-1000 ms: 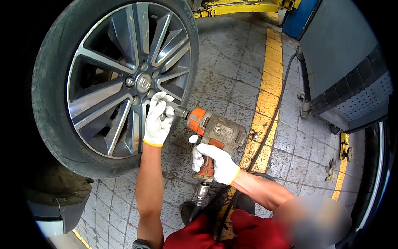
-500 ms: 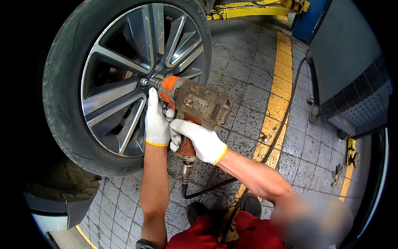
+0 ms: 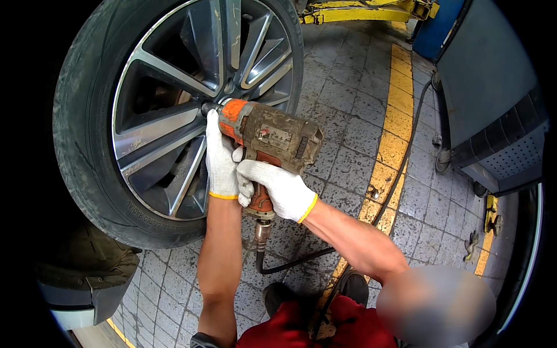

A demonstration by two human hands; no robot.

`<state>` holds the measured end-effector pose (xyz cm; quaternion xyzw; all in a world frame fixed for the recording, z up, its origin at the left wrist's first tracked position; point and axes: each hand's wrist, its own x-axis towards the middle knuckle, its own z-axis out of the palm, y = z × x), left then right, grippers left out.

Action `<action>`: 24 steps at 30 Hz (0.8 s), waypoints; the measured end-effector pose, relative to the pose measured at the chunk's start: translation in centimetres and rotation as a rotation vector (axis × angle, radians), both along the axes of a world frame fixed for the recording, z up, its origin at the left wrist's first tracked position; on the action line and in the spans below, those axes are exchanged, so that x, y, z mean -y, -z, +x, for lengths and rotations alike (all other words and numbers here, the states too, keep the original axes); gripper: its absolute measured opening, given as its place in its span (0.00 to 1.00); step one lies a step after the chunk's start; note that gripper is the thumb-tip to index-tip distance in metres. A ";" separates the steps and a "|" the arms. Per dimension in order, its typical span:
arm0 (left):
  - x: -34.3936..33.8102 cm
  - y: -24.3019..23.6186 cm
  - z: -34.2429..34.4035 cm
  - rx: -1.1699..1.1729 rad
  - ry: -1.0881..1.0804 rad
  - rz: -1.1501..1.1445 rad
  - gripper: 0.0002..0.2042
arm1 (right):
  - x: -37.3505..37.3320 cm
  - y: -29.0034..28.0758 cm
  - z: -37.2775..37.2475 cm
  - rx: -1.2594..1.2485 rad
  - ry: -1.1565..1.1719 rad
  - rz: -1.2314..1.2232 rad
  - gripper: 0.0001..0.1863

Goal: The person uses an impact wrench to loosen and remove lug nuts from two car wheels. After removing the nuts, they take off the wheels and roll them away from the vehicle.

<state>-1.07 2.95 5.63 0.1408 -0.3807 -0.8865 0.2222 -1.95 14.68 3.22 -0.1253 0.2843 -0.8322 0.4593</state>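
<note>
A grimy orange-and-grey impact wrench (image 3: 279, 136) points at the centre of the alloy wheel (image 3: 156, 130), its dark socket (image 3: 209, 109) on a lug position left of the hub cap, which is hidden behind the tool. My right hand (image 3: 277, 188), in a white knit glove with a yellow cuff, grips the wrench's handle. My gloved left hand (image 3: 221, 162) holds the front underside of the tool, thumb up beside the socket, other fingers partly hidden behind the wrench. From the handle's base hangs a metal air fitting (image 3: 262, 232) on a black hose (image 3: 293, 262).
A grey wheeled cabinet (image 3: 487, 98) stands at the right beside a blue post (image 3: 431, 32). A yellow lift arm (image 3: 360, 11) crosses at the top. Grey floor tiles (image 3: 348, 145) carry yellow lines, a trailing hose and small fittings. A dark vehicle part (image 3: 87, 278) is at lower left.
The wrench and both hands have moved up and left toward the hub, and the socket now sits at a lug position. My left hand has closed around the tool's front.
</note>
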 end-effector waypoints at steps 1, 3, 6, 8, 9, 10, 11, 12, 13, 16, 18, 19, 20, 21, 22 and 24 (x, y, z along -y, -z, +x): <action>-0.1 -0.1 0.0 0.019 -0.028 -0.013 0.24 | 0.1 0.1 0.0 0.000 0.000 0.002 0.09; -0.4 -0.4 0.1 0.056 -0.083 -0.037 0.24 | 0.2 0.1 0.1 -0.012 0.007 0.008 0.09; 0.4 0.4 0.1 0.056 -0.066 -0.023 0.25 | 0.3 0.0 0.3 -0.035 0.025 0.017 0.09; 0.7 1.0 -0.2 0.047 -0.055 -0.012 0.25 | 0.2 -0.1 0.3 -0.032 0.033 0.016 0.09; 0.8 1.1 -0.3 0.042 -0.050 -0.007 0.25 | 0.2 -0.1 0.3 -0.042 0.039 0.018 0.09; 0.6 1.0 -0.4 0.050 -0.051 0.001 0.25 | 0.2 -0.1 0.2 -0.053 0.045 0.018 0.09; 0.5 0.8 -0.4 0.058 -0.052 0.009 0.25 | 0.1 -0.2 0.2 -0.063 0.051 0.019 0.09; 0.5 0.8 -0.3 0.069 -0.057 0.018 0.25 | 0.3 -0.1 0.3 -0.052 0.046 0.023 0.09; 0.6 0.9 -0.3 0.065 -0.059 0.020 0.25 | 0.4 0.0 0.3 -0.042 0.041 0.026 0.09; 1.2 1.4 -0.4 0.047 -0.046 0.021 0.25 | 0.4 0.0 0.3 -0.059 0.043 0.013 0.09; 1.7 1.7 -0.4 0.033 -0.019 0.019 0.25 | 0.4 -0.1 0.3 -0.067 0.047 0.008 0.09; 1.8 1.6 -0.3 0.046 -0.030 0.013 0.25 | 0.5 -0.1 0.4 -0.061 0.047 0.011 0.09; 1.8 1.6 -0.3 0.058 -0.041 0.008 0.25 | 0.7 -0.1 0.5 -0.055 0.047 0.014 0.09; 1.6 1.4 -0.3 0.071 -0.050 0.005 0.25 | 0.7 0.0 0.5 -0.048 0.047 0.011 0.09; 1.2 1.1 -0.2 0.074 -0.053 -0.004 0.26 | 0.7 0.0 0.5 -0.041 0.047 0.008 0.09; 0.4 0.2 0.1 0.081 -0.059 -0.023 0.26 | 0.5 0.0 0.5 -0.030 0.037 0.003 0.09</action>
